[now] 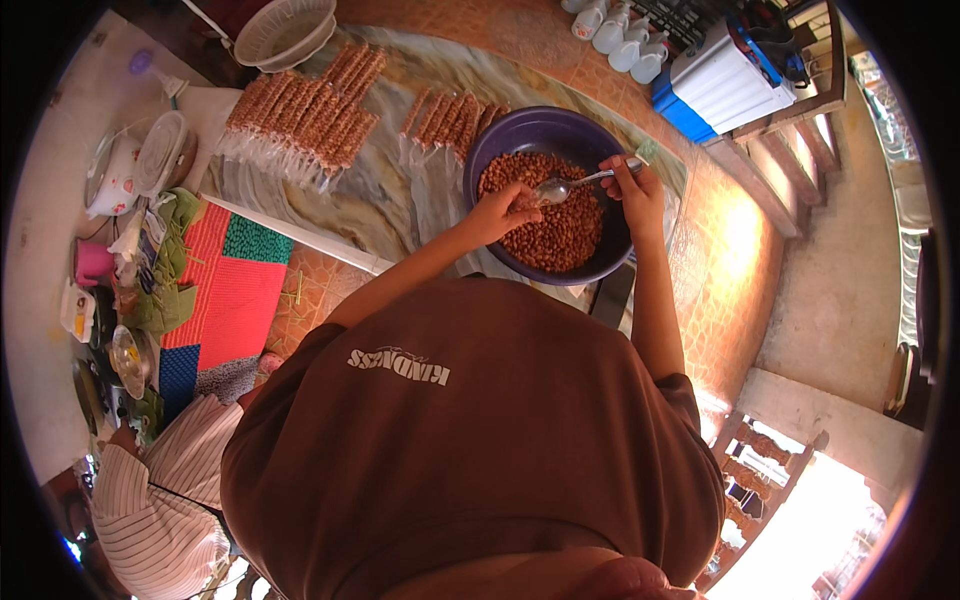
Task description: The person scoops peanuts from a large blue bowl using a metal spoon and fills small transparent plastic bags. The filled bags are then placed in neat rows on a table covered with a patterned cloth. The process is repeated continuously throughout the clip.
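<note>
A purple plastic basin (pixel 546 114) holds a heap of reddish-brown peanuts (pixel 559 244) on the marble-patterned tabletop (pixel 379 199). My right hand (pixel 636 196) grips the handle of a metal spoon (pixel 553 192), whose bowl is over the peanuts and close to my left fingers. My left hand (pixel 496 216) reaches over the basin's near left side, pinching what looks like a small clear plastic bag (pixel 529 198); the fingers partly hide it. Left of the basin lies a small row of narrow peanut-filled plastic packs (pixel 448 120). Farther left is a larger stack of such packs (pixel 304 120).
A white plastic basin (pixel 289 41) stands at the table's far left. Patchwork cloth (pixel 236 270) covers a surface at left, beside pots and green leaves (pixel 169 289). A person in a striped shirt (pixel 169 480) is at lower left. Plastic jugs (pixel 611 45) stand beyond the table.
</note>
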